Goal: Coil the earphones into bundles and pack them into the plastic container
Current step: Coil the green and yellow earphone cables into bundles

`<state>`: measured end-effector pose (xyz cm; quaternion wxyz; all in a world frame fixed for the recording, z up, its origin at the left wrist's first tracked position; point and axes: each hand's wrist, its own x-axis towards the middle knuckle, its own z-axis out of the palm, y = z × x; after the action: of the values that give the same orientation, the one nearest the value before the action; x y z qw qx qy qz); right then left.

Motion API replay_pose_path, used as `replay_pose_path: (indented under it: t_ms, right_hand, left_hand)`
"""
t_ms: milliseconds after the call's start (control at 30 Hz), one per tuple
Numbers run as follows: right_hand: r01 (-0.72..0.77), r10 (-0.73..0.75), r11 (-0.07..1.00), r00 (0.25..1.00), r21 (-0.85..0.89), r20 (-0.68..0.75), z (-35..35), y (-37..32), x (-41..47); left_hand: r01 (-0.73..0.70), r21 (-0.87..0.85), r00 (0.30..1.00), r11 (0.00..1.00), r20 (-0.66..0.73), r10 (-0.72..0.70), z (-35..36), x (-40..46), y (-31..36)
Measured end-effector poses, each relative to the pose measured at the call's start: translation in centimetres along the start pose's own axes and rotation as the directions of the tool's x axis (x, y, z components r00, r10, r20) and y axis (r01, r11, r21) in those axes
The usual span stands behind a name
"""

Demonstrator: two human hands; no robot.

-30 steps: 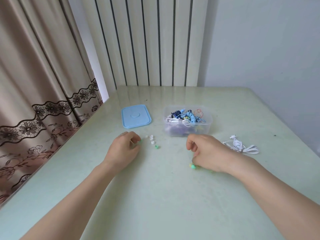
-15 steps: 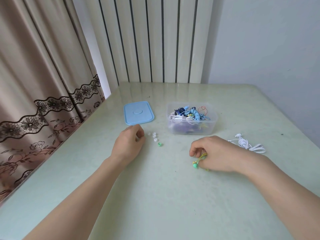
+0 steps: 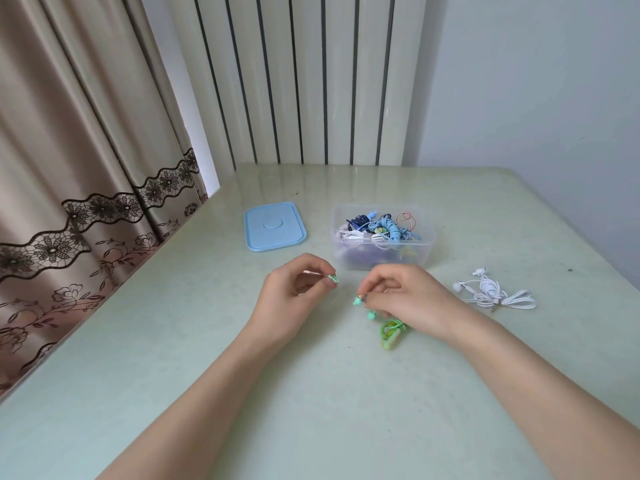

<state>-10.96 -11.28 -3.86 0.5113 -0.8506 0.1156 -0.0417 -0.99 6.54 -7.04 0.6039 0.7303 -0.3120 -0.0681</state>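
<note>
Left hand (image 3: 294, 292) lifted, now pinching green eartip (image 3: 333, 279).

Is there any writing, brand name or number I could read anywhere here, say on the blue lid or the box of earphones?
None can be read.
The blue lid shows only a plain raised oval, no letters.
The clear plastic container carries no label that shows.
The white earphones and green earphones show no readable marking.

lid (image 3: 275, 226) pale blue | earphones (image 3: 393, 329) green | loose earphones (image 3: 493, 291) white | curtain (image 3: 69, 168) beige, black lace
</note>
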Motion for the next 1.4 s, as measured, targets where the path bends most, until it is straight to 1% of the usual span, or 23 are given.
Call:
replay_pose_path:
  t_ms: [133,200,267,333,667,900,1067,1233,1400]
  right_hand:
    - [0.076,-0.054,0.979,0.991,0.187,-0.118,2.0,0.7,0.7]
    - [0.108,-0.058,0.955,0.982,0.277,-0.181,2.7,1.0,0.8]
    - [0.142,-0.063,0.931,0.969,0.336,-0.237,3.2,1.4,1.0]
    - [0.167,-0.073,0.917,0.963,0.361,-0.260,3.4,1.5,1.1]
    - [0.201,-0.113,0.910,0.961,0.361,-0.251,3.5,1.5,1.3]
    - [0.211,-0.124,0.917,0.957,0.337,-0.263,3.5,1.8,1.4]
    - [0.197,-0.132,0.908,0.972,0.370,-0.194,3.1,1.4,1.1]
    - [0.174,-0.123,0.887,0.982,0.429,-0.144,2.6,1.1,1.0]
    - [0.139,-0.105,0.868,0.990,0.476,-0.097,2.2,0.8,0.9]
  left_hand:
    - [-0.008,-0.062,1.000,0.998,0.023,0.010,-0.2,-0.3,-0.2]
    - [-0.004,-0.073,0.999,0.997,0.035,0.006,-0.3,-0.4,-0.2]
    - [0.005,-0.085,0.999,0.996,0.037,-0.002,-0.3,-0.4,-0.2]
    - [0.014,-0.080,0.999,0.997,0.042,-0.011,-0.3,-0.2,-0.3]
    - [0.018,-0.049,0.998,0.999,0.061,-0.015,0.0,0.0,-0.3]
    - [0.006,-0.085,0.997,0.996,0.074,0.001,-0.1,-0.1,-0.4]
    - [-0.011,-0.093,0.997,0.996,0.079,0.019,-0.1,0.0,-0.5]
    - [-0.037,-0.150,0.989,0.988,0.134,0.057,-0.1,0.1,-0.3]
    - [-0.036,-0.196,0.986,0.980,0.152,0.067,-0.3,0.1,-0.3]
